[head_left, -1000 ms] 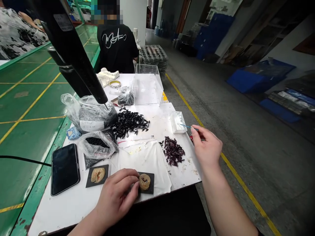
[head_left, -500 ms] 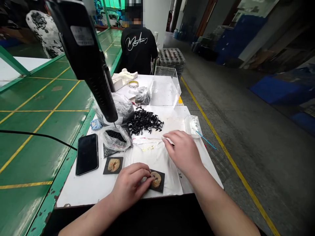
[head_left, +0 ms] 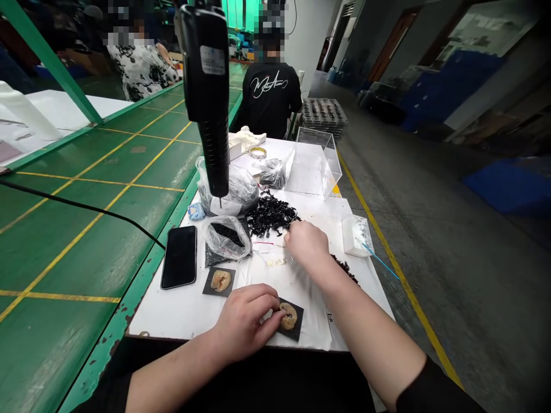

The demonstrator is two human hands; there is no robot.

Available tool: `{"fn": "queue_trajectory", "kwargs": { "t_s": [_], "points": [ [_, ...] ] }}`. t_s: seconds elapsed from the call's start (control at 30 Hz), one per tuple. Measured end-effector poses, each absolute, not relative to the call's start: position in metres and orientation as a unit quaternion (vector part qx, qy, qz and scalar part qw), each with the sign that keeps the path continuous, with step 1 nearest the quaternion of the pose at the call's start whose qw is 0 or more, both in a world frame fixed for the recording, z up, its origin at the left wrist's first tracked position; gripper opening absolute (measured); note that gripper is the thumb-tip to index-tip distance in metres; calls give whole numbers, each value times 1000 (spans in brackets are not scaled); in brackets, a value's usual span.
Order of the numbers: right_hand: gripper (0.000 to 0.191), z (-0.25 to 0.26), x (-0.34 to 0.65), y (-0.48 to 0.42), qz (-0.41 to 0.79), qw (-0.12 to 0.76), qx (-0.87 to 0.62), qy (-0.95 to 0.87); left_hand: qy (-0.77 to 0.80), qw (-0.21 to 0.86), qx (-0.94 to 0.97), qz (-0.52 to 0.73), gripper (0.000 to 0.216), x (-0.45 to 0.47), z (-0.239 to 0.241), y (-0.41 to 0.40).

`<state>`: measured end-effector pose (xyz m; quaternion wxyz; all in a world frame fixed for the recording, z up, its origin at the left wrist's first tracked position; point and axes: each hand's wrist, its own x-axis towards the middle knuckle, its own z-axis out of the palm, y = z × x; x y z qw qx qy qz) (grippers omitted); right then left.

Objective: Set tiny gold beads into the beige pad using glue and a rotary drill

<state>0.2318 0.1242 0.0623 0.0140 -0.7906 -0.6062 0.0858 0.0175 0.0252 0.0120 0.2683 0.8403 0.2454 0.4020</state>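
My left hand rests at the table's front edge, its fingers curled and thumb and fingertips together at a tan, putty-like pad on a dark square plate. Small shiny bits show on that pad; anything pinched there is hidden. My right hand is closed, knuckles up, at the near right edge of a pile of small black parts. Its fingertips are turned down and what they hold, if anything, is out of sight. Small gold-coloured pieces lie on white sheeting just left of it.
A black electric screwdriver hangs over an open bag of black screws. A phone, a second plate with a tan pad, a small white box with a blue stick and dark brown pieces surround the hands. A person sits ahead.
My right hand has moved forward and left to the black pile, uncovering the dark brown pieces. The left hand stays by its plate. The whole view has swung left.
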Motion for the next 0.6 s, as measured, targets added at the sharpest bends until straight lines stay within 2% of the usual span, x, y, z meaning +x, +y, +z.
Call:
{"fn": "queue_trajectory", "kwargs": {
  "t_s": [0.13,0.23,0.3,0.43,0.6],
  "points": [
    [34,69,245,106,76,74,-789,-605,255,270,836,402,8,18,13,25],
    [29,73,254,82,81,122,-774,-616,257,272,837,401,7,18,14,25],
    [23,73,259,62,117,194,-751,-621,257,273,837,399,7,18,15,25],
    [16,64,265,24,263,372,-680,-575,258,278,841,386,6,18,15,26],
    [16,48,268,-5,350,393,-673,-520,260,281,843,379,5,18,15,27]
  ]
}}
